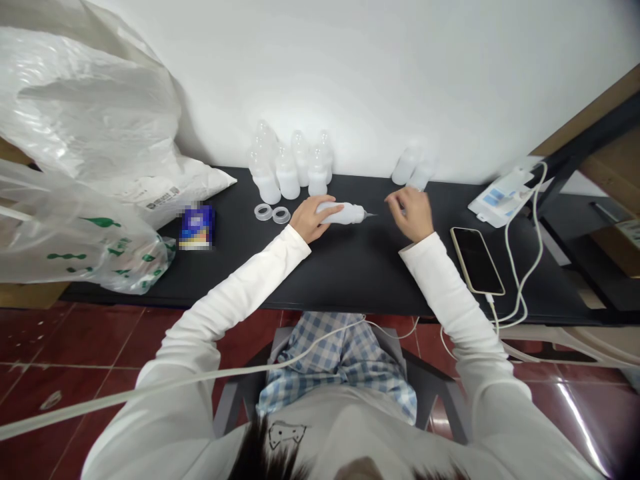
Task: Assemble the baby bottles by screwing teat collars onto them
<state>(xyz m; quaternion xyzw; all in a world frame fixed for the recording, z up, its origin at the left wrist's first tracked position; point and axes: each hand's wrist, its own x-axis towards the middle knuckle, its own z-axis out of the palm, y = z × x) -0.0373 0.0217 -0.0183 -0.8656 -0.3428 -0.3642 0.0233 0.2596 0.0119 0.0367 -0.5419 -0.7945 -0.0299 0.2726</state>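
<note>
My left hand (pixel 311 219) is closed around a white bottle-shaped object (pixel 343 213). It lies on its side, with a thin pointed tip (pixel 369 215) facing right. A short gap to the right, my right hand (pixel 413 212) is curled with its fingers bent inward. Whatever its fingertips hold, if anything, is hidden. Behind my left hand stand several white bottles with clear domed tops (pixel 287 179). Two white rings (pixel 263 212) lie on the black table (pixel 350 267) left of that hand. Two more white bottles (pixel 406 165) are behind my right hand.
Large plastic bags (pixel 90 127) fill the left end, beside a blue box (pixel 197 225). On the right are a charging phone (pixel 477 260), a white-and-blue packet (pixel 500 195) and loose white cables (pixel 533 267). A white wall (pixel 365 73) borders the back; a dark shelf frame (pixel 570 147) stands at right.
</note>
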